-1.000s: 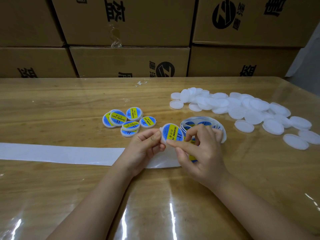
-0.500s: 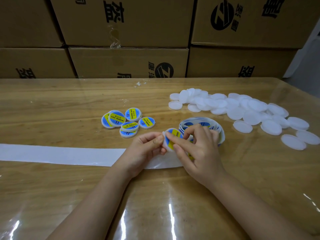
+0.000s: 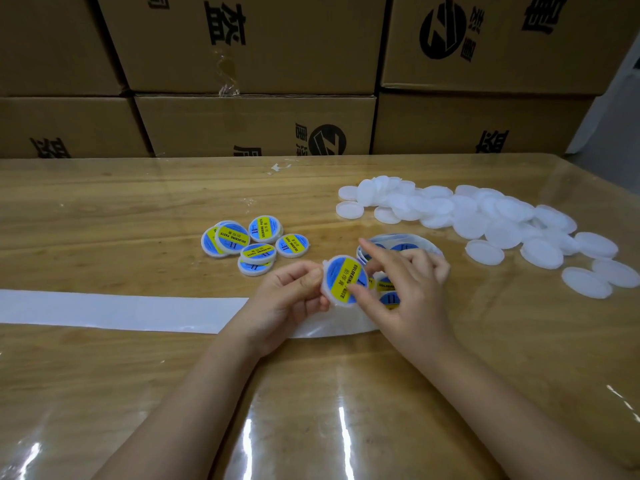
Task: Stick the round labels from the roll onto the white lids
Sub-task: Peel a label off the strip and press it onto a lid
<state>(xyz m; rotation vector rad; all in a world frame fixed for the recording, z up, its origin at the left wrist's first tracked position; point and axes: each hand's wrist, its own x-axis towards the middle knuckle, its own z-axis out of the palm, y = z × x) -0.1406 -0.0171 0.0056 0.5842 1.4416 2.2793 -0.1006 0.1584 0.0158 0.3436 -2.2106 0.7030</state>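
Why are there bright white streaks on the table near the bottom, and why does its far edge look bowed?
Head view: the streaks are light glaring off the glossy clear covering of the table. Head view: its wide-angle lens bows the far edge and leans the cardboard boxes. Head view: the middle is sharp, with the print on the labelled lid readable.
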